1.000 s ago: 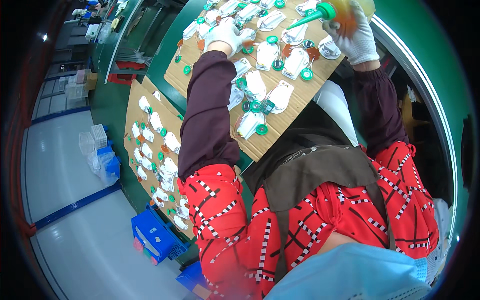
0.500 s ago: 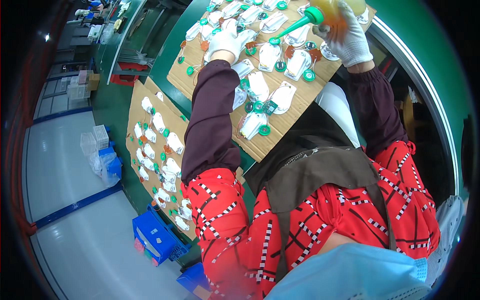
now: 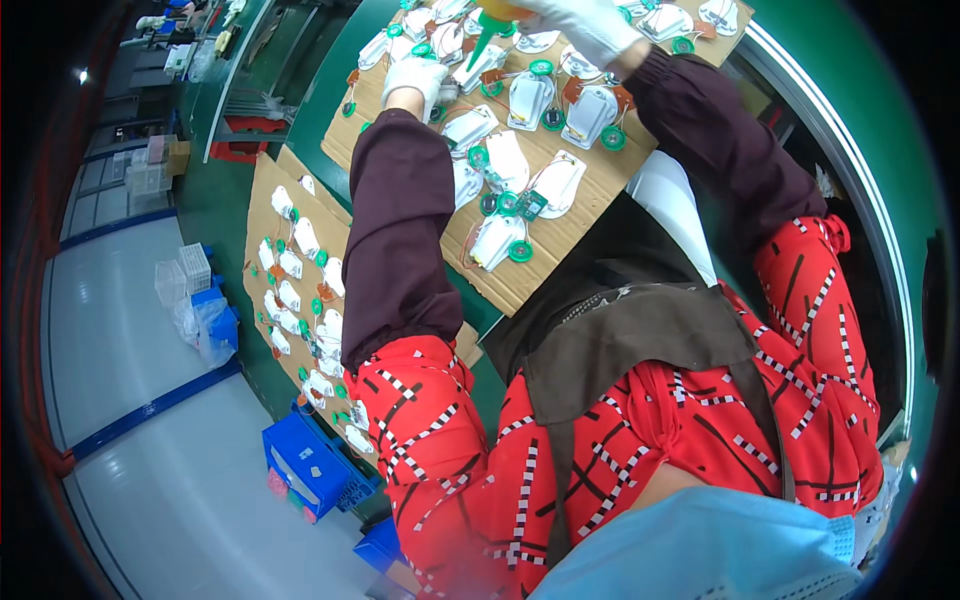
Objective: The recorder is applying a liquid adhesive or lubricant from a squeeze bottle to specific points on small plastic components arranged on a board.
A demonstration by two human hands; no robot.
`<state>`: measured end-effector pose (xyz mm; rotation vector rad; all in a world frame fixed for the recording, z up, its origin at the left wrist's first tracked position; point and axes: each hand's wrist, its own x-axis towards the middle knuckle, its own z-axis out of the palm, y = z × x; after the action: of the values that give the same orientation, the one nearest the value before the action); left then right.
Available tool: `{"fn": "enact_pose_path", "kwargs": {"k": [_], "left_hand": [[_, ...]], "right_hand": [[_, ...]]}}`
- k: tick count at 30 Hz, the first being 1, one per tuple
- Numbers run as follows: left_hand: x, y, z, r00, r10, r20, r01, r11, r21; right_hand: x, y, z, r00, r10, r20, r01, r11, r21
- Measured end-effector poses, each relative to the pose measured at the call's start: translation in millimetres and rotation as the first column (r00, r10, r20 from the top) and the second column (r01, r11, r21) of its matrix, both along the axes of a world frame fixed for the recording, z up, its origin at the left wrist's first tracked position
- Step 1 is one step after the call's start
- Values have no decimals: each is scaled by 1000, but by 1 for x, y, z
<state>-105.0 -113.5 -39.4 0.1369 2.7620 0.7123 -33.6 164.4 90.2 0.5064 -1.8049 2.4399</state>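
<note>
The green-nozzled bottle [image 3: 487, 28] sits at the very top edge of the view, its nozzle slanting down and to the left toward the white plastic pieces [image 3: 530, 95] laid out on the cardboard sheet [image 3: 600, 185]. The right hand [image 3: 585, 25], in a white glove, is wrapped around the bottle's upper body, fingers closed on it. The nozzle tip ends just beside the left hand [image 3: 415, 75], also gloved, which presses down on one of the white pieces at the sheet's left part; its fingers look curled, though whether they pinch the piece or only hold it flat cannot be told.

Compared with a second ago, both hands sit higher in the view and the bottle has swung left, from the sheet's right side to a spot close over the left hand.

The bottle's body is cut off by the top edge, and its yellowish part barely shows. A second cardboard sheet [image 3: 265, 200] with more white pieces lies lower left, beside blue bins [image 3: 310, 465] on the floor.
</note>
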Motion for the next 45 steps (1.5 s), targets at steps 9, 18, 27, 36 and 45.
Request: {"fn": "enact_pose_path", "kwargs": {"k": [9, 18, 27, 36, 45], "left_hand": [[40, 48, 55, 916, 267, 301, -389, 775, 498], [46, -6, 30, 994, -93, -60, 96, 994, 52], [54, 27, 59, 990, 119, 81, -129, 981, 142], [72, 48, 85, 854, 381, 353, -505, 770, 390], [42, 38, 59, 921, 340, 191, -384, 873, 299]], "right_hand": [[-3, -34, -10, 945, -277, -173, 309, 931, 197], [31, -47, 51, 975, -102, -196, 199, 791, 579], [18, -38, 41, 979, -34, -203, 121, 894, 431], [8, -48, 12, 947, -209, -245, 294, 874, 387], [5, -37, 18, 973, -74, -217, 141, 939, 314]]}}
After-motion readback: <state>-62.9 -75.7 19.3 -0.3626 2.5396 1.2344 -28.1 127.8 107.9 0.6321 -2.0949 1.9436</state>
